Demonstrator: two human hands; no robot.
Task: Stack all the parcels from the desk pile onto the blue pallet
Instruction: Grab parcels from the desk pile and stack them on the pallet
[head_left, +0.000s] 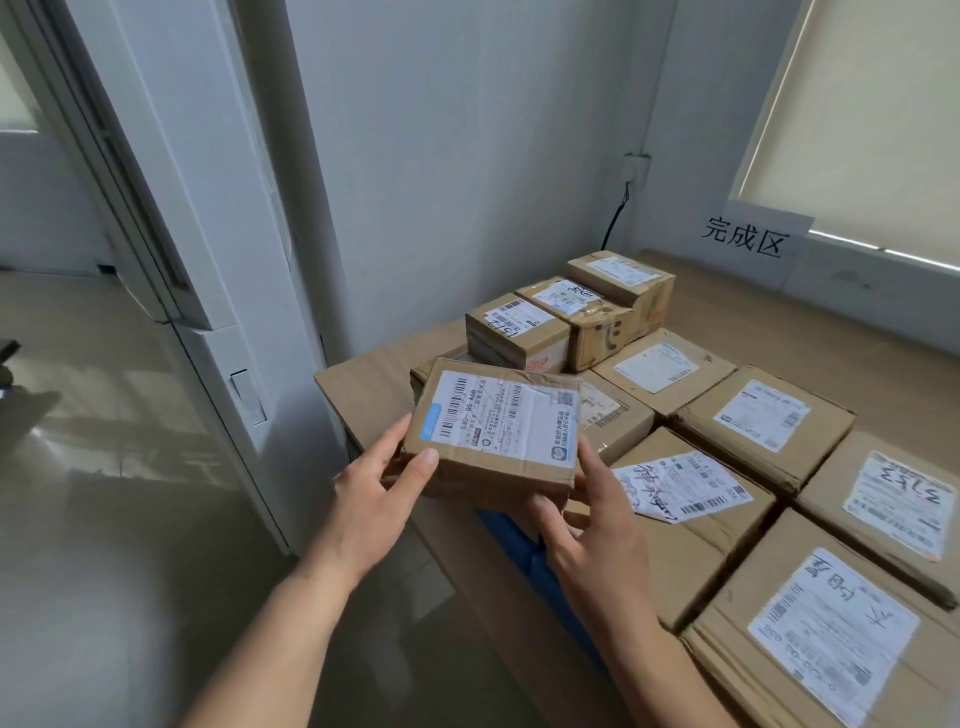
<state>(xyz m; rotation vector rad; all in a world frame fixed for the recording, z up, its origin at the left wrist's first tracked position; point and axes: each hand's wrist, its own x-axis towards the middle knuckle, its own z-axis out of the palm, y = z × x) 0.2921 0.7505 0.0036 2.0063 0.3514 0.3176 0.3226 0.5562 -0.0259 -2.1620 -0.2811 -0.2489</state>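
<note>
Both my hands hold a small flat cardboard parcel (493, 431) with a white shipping label, in the air above the near left corner of the stack. My left hand (374, 499) grips its left end, thumb on top. My right hand (587, 525) grips its right end from below and the side. Underneath lies a layer of larger labelled parcels (758, 415) covering a cardboard sheet (363, 379). A strip of the blue pallet (524, 551) shows under my right hand. Three smaller parcels (519, 332) sit in a row on top at the back.
A white wall and pillar (291, 208) stand directly left of and behind the stack. A paper sign (748, 239) hangs below a blinded window at the right. A black cable (615, 218) runs down the wall. Glossy tiled floor (130, 493) and a doorway lie to the left.
</note>
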